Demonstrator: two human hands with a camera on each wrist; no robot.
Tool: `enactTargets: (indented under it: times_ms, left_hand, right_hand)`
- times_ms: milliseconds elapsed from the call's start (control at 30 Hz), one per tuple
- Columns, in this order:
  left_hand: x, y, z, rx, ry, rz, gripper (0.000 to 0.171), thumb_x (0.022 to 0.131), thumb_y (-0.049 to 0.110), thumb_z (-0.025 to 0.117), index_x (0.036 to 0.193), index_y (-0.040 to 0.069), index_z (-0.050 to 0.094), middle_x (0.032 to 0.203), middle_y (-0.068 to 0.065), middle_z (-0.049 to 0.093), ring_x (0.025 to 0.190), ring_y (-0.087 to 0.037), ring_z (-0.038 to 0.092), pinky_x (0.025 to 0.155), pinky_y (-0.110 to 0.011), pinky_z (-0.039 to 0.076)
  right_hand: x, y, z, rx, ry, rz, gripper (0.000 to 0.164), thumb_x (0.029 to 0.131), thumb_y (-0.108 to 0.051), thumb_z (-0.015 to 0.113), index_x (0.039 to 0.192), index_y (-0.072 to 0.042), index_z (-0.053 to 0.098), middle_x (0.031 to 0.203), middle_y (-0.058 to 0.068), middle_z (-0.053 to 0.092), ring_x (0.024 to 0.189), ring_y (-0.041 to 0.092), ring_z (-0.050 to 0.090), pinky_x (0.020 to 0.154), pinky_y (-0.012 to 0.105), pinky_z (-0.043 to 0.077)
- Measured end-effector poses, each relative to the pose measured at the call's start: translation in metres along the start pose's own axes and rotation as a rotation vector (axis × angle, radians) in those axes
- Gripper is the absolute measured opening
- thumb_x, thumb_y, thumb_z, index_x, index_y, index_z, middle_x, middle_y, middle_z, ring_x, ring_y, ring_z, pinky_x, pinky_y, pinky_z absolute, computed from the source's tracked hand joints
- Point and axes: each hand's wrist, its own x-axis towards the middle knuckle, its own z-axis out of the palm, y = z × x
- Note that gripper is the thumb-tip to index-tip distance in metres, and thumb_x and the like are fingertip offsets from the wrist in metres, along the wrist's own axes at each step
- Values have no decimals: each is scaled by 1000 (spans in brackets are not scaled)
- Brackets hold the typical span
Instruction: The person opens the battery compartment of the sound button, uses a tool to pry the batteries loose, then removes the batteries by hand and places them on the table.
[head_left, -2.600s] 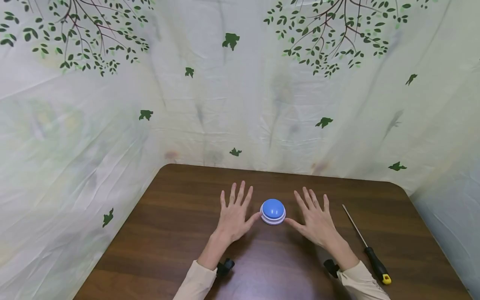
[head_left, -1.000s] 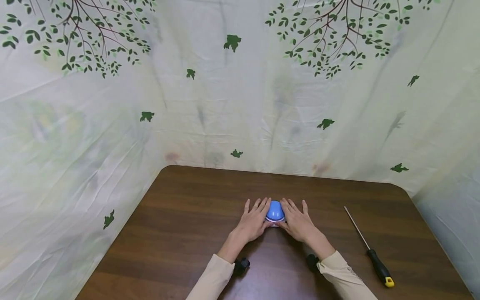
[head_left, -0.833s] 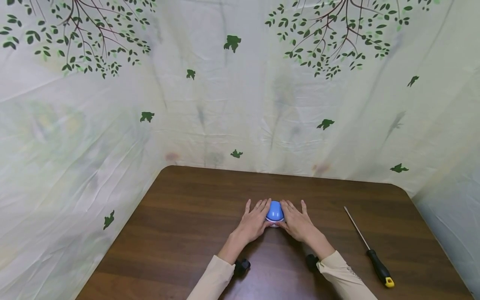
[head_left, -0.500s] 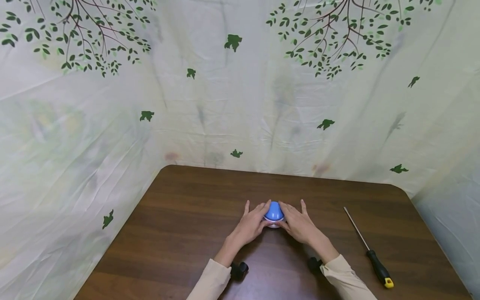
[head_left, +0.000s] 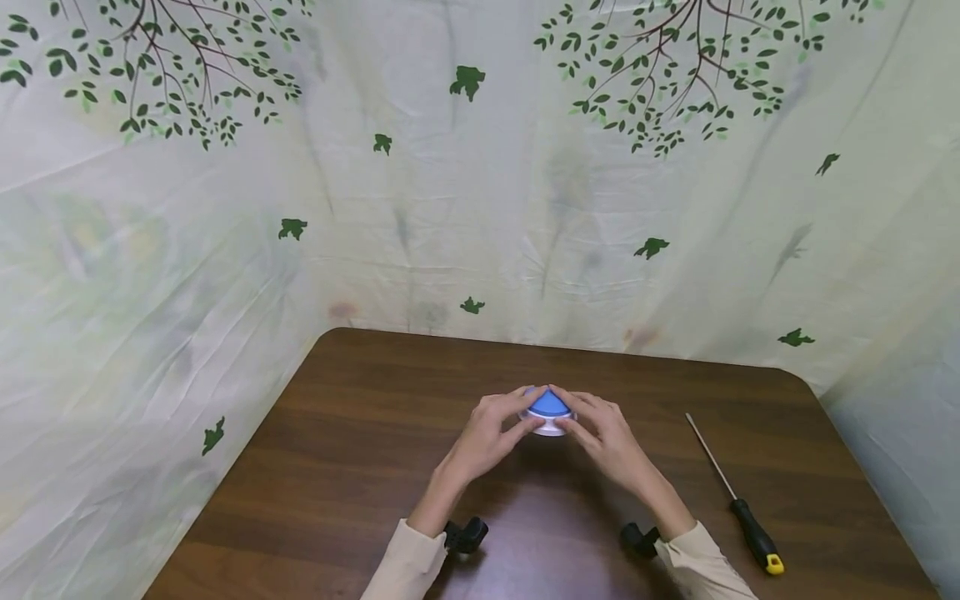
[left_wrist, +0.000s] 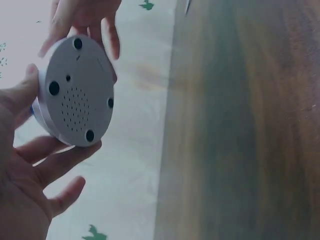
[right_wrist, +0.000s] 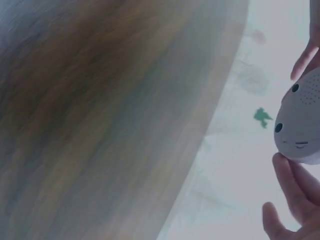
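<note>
A round push button with a blue dome on a white base is held up off the table between both hands in the head view. My left hand grips its left side, thumb at the base and fingers over the dome. On the opposite side my right hand grips it the same way. From the left wrist view, the white underside shows speaker holes and several black round feet. Part of that underside also appears at the right edge of the right wrist view. Fingers cover portions of the dome.
A screwdriver with a black and yellow handle lies on the right of the brown wooden table. Behind the table hangs a pale cloth printed with leaves and branches. Black wrist cameras sit under the forearms.
Both hands came in from either side, spread-fingered, and closed around the push button. Since half a second ago they have lifted it from the table, and its white base shows more.
</note>
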Motion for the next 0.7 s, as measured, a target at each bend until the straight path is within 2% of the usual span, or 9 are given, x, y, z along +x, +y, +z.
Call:
enactTargets:
  times_ms: [100, 200, 300, 367, 500, 600, 700]
  left_hand:
    - [-1, 4, -7, 9, -19, -12, 48, 99, 24, 70, 146, 15, 61, 144, -12, 63, 132, -27, 63, 109, -51, 50]
    - [-1, 7, -11, -13, -34, 5, 48, 99, 23, 70, 146, 15, 61, 144, -12, 63, 128, -25, 66, 106, -47, 53]
    - [1, 9, -10, -6, 9, 44, 47, 98, 22, 71, 143, 13, 64, 138, -11, 68, 121, -22, 70, 99, -41, 58]
    - [2, 11, -9, 7, 38, 57, 45, 98, 22, 71, 142, 12, 64, 136, -10, 70, 116, -20, 73, 94, -38, 60]
    - [1, 13, -7, 19, 62, 12, 44, 100, 24, 67, 143, 15, 64, 138, -6, 70, 116, -18, 72, 94, -38, 59]
    - [-1, 13, -6, 13, 61, -32, 44, 100, 25, 66, 144, 17, 63, 140, -3, 68, 120, -17, 70, 98, -41, 58]
    - [-1, 15, -7, -4, 59, -46, 44, 101, 26, 66, 144, 17, 63, 141, -3, 68, 122, -18, 69, 99, -42, 57]
  right_hand:
    - [0, -6, -4, 116, -9, 72, 46, 102, -20, 66, 148, -19, 59, 131, 4, 71, 115, 20, 66, 97, 38, 47]
    - [-1, -10, -6, 232, -21, 139, 44, 104, -20, 63, 147, -22, 60, 126, 3, 72, 106, 12, 65, 87, 30, 55]
    - [-1, -12, -9, 285, -39, 160, 43, 106, -21, 61, 148, -23, 59, 129, 5, 71, 103, 10, 67, 83, 24, 55]
    - [-1, -13, -10, 278, -57, 150, 44, 106, -22, 59, 150, -25, 57, 135, 6, 69, 107, 12, 67, 85, 25, 55]
    - [-2, -11, -12, 231, -103, 91, 49, 107, -19, 58, 154, -27, 50, 145, 5, 63, 112, 13, 66, 90, 27, 56]
    - [-3, -9, -12, 198, -118, 40, 54, 105, -14, 60, 156, -26, 47, 145, 2, 63, 110, 12, 64, 91, 29, 56]
    - [-3, -7, -12, 185, -108, 0, 57, 103, -8, 61, 156, -24, 48, 145, 1, 62, 111, 10, 63, 92, 28, 56]
